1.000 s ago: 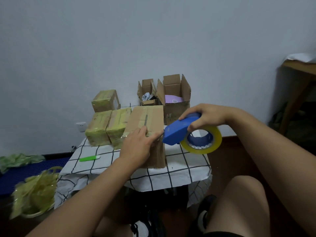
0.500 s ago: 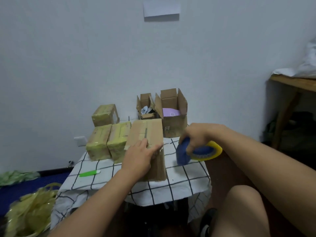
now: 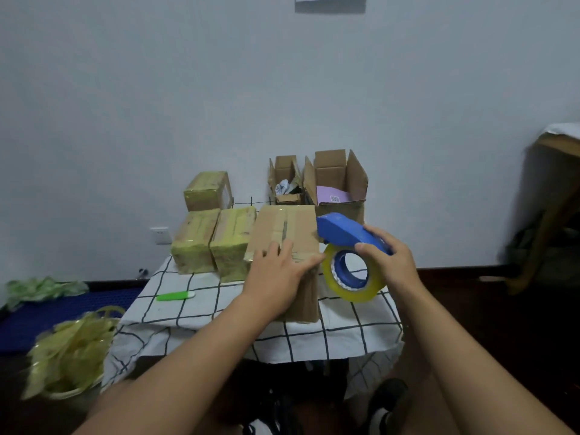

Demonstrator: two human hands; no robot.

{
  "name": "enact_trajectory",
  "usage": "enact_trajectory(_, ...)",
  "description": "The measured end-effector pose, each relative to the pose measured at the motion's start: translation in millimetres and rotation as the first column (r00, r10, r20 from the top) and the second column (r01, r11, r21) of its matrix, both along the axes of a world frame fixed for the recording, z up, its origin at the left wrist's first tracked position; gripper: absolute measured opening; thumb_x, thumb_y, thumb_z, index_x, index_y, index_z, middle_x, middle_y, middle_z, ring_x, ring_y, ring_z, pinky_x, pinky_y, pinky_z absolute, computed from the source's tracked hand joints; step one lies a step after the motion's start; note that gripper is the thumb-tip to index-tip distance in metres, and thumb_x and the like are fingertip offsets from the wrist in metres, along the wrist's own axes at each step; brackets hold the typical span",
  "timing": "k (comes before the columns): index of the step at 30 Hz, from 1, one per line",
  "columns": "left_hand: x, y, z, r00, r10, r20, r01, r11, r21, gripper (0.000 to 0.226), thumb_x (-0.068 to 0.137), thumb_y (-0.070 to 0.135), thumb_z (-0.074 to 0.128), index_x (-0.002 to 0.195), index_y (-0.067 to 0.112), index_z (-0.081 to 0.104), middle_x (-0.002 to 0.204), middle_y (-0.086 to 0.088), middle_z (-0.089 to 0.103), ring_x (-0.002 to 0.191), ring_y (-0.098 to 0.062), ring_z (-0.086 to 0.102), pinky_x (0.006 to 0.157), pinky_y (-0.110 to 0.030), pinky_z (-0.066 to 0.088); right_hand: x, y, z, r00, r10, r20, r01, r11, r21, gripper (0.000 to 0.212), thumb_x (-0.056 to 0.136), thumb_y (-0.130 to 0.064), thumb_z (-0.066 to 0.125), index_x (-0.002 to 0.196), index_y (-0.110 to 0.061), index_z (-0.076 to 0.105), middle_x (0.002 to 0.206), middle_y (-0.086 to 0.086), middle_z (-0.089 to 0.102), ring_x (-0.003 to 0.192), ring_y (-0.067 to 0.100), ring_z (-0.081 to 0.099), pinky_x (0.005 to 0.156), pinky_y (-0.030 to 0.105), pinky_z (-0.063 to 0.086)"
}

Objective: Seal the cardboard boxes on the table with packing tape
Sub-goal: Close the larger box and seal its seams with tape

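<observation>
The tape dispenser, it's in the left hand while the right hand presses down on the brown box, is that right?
No, the hands are swapped. In the head view the right hand grips the blue tape dispenser, and the left hand presses on the brown box.

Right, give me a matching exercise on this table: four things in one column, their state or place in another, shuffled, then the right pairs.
Things:
1. tape dispenser
2. brown box
3. green pen-like tool
4. larger open box

States or places:
A. lies alone on the checked cloth, near the left edge
B. flaps up, purple sheet inside, at the back
C. gripped by the right hand, raised off the table
D. flaps closed, left hand resting on top

Pairs: 1-C, 2-D, 3-A, 4-B
</observation>
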State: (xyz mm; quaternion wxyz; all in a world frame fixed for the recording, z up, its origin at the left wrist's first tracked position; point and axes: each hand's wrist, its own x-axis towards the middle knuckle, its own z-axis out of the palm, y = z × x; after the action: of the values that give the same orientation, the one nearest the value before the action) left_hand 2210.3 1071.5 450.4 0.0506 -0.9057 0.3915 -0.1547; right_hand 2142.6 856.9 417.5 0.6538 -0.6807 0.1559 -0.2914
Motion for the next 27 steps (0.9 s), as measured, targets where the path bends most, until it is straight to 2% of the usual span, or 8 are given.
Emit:
enact_trajectory(2, 0, 0, -1, 1.0, 0.005, 0.006, -0.005, 1.0, -0.011, 0.069, 0.096, 0.012, 0.034, 0.148, 0.052, 0.012, 0.135, -0.015, 0.035, 0.12, -0.034, 0.037, 0.096, -0.046, 0.033, -2, 4, -12, 0.999, -0.031, -0.003, 0.032, 0.994, 0.105, 0.037, 0.084, -0.017, 0.077, 0.119, -0.024, 0.069, 0.113, -0.002, 0.066, 0.098, 0.014, 0.065, 0.076, 0.021, 0.052)
enact_trajectory(5, -1, -6, -3, 1.0, 0.018, 0.022, -0.018, 1.0, -0.018, 0.063, 0.099, 0.015, 0.032, 0.147, 0.051, 0.014, 0.136, -0.015, 0.035, 0.121, -0.035, 0.038, 0.096, -0.047, 0.034, -6, 11, -26, 0.999, -0.041, -0.034, 0.046, 0.988, 0.146, 0.037, 0.086, -0.016, 0.075, 0.122, -0.023, 0.066, 0.11, -0.006, 0.064, 0.097, 0.013, 0.064, 0.078, 0.023, 0.052)
enact_trajectory(9, -3, -10, -6, 0.999, 0.025, 0.031, -0.024, 0.999, -0.024, 0.055, 0.102, 0.02, 0.031, 0.146, 0.049, 0.014, 0.136, -0.016, 0.035, 0.119, -0.035, 0.038, 0.096, -0.048, 0.035, -7, 16, -39, 0.995, -0.044, -0.094, 0.054, 0.993, 0.108, 0.039, 0.086, -0.017, 0.075, 0.124, -0.022, 0.065, 0.112, -0.003, 0.062, 0.099, 0.012, 0.061, 0.084, 0.028, 0.05)
enact_trajectory(13, -3, -4, -7, 0.999, -0.003, 0.048, 0.002, 1.0, 0.026, 0.062, 0.103, 0.018, 0.032, 0.148, 0.052, 0.006, 0.136, -0.019, 0.033, 0.117, -0.036, 0.039, 0.095, -0.049, 0.036, -6, 19, -41, 0.994, -0.056, -0.098, 0.065, 0.994, 0.09, 0.038, 0.088, -0.018, 0.074, 0.124, -0.023, 0.064, 0.108, -0.01, 0.06, 0.096, 0.008, 0.059, 0.083, 0.026, 0.047)
enact_trajectory(18, -9, -8, -7, 0.998, 0.001, 0.061, -0.003, 1.0, 0.017, 0.052, 0.103, 0.018, 0.033, 0.145, 0.044, 0.017, 0.13, -0.019, 0.037, 0.112, -0.036, 0.04, 0.093, -0.05, 0.037, -8, 23, -40, 0.993, -0.044, -0.109, 0.048, 0.998, 0.034, 0.036, 0.088, -0.021, 0.074, 0.122, -0.027, 0.063, 0.111, -0.01, 0.058, 0.097, 0.006, 0.058, 0.078, 0.021, 0.046)
enact_trajectory(22, -9, -3, -10, 0.998, 0.0, 0.055, -0.003, 0.999, 0.04, 0.064, 0.103, 0.018, 0.033, 0.15, 0.047, 0.0, 0.135, -0.02, 0.035, 0.119, -0.036, 0.039, 0.1, -0.051, 0.034, -9, 24, -40, 0.994, -0.039, -0.104, 0.043, 0.999, 0.032, 0.037, 0.089, -0.021, 0.073, 0.125, -0.026, 0.062, 0.113, -0.008, 0.058, 0.098, 0.007, 0.058, 0.081, 0.023, 0.047)
enact_trajectory(25, -8, 0, -7, 1.0, -0.004, 0.019, 0.005, 0.999, -0.039, 0.067, 0.102, 0.018, 0.037, 0.153, 0.041, -0.001, 0.135, -0.016, 0.04, 0.12, -0.034, 0.042, 0.101, -0.047, 0.036, -7, 23, -40, 0.995, -0.04, -0.093, 0.048, 0.996, 0.082, 0.036, 0.088, -0.019, 0.074, 0.122, -0.026, 0.063, 0.109, -0.009, 0.059, 0.098, 0.009, 0.059, 0.084, 0.028, 0.048)
enact_trajectory(27, -5, 1, -7, 1.0, -0.012, -0.005, 0.011, 0.991, -0.131, 0.064, 0.1, 0.022, 0.045, 0.153, 0.032, 0.01, 0.132, -0.01, 0.046, 0.116, -0.029, 0.046, 0.096, -0.041, 0.039, -5, 17, -38, 0.995, -0.065, -0.069, 0.075, 0.985, 0.153, 0.035, 0.086, -0.017, 0.075, 0.119, -0.023, 0.066, 0.109, -0.005, 0.062, 0.097, 0.014, 0.062, 0.087, 0.032, 0.051)
